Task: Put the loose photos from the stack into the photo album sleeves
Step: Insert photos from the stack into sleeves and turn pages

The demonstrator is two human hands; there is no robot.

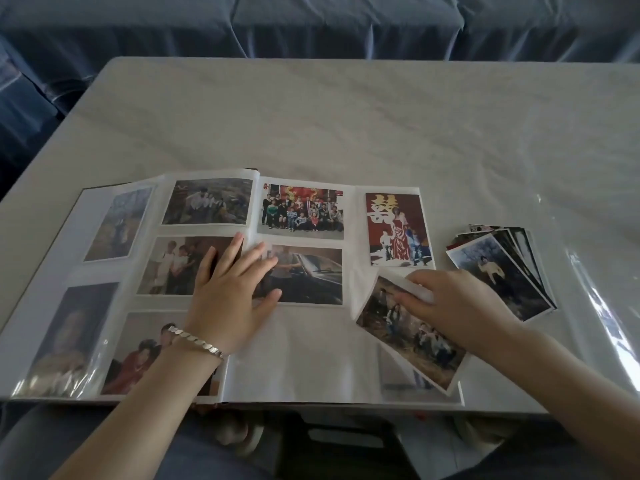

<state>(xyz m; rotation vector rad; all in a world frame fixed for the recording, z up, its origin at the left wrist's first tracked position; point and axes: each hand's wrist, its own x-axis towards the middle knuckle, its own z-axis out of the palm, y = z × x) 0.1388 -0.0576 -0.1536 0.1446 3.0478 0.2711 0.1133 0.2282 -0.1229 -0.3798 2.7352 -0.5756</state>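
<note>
An open photo album (311,358) lies flat at the table's near edge, with several photos in its clear sleeves. My left hand (232,289) rests flat on the album near its spine, fingers spread, touching a car photo (311,275). A loose photo (408,337) lies tilted over the lower right of the right page, and my right hand (453,306) grips its upper edge. To the right of the album, a fanned stack of loose photos (502,271) sits on the table.
A pale table (346,116) covered with clear plastic stretches beyond the album. A blue-covered sofa (311,22) runs behind it. My lap and a dark object show below the near edge.
</note>
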